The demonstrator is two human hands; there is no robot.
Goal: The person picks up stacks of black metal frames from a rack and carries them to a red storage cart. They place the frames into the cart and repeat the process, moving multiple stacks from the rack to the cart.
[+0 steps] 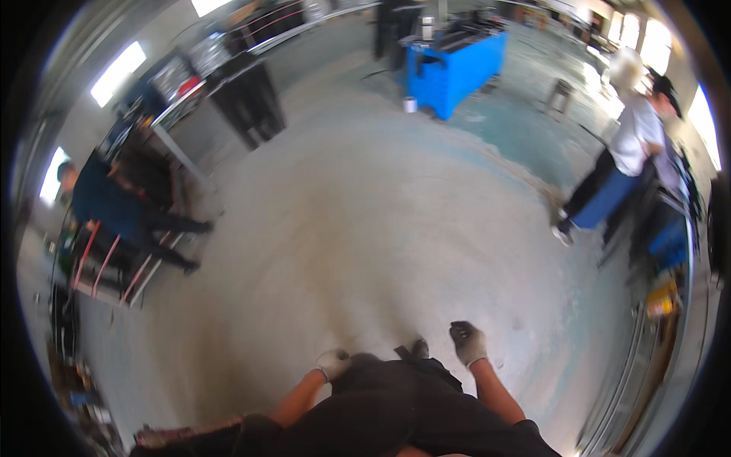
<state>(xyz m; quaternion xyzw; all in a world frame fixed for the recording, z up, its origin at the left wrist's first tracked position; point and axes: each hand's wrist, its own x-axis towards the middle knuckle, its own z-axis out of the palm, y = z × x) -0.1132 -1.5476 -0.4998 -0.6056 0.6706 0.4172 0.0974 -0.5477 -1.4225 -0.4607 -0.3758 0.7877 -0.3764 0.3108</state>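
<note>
My left hand (333, 364), in a pale work glove, hangs low beside my dark-clothed thigh. Its fingers are turned away and blurred, so whether they are closed cannot be made out. My right hand (467, 344) is held out from my other side in a similar glove with dark fingertips. Its fingers are loosely curled in, and no item shows in them. Below both hands lies the grey floor (358, 228). The tip of one dark shoe (420, 349) shows between them, in front of my dark clothing (396, 396).
A blue cabinet (457, 72) stands ahead, a white cylinder (410, 104) at its foot. At left a person in dark clothes (114, 194) leans by a red-barred rack (95, 259). Someone in a white top (630, 141) stands at right, near a bench. A stool (560, 93) is farther back.
</note>
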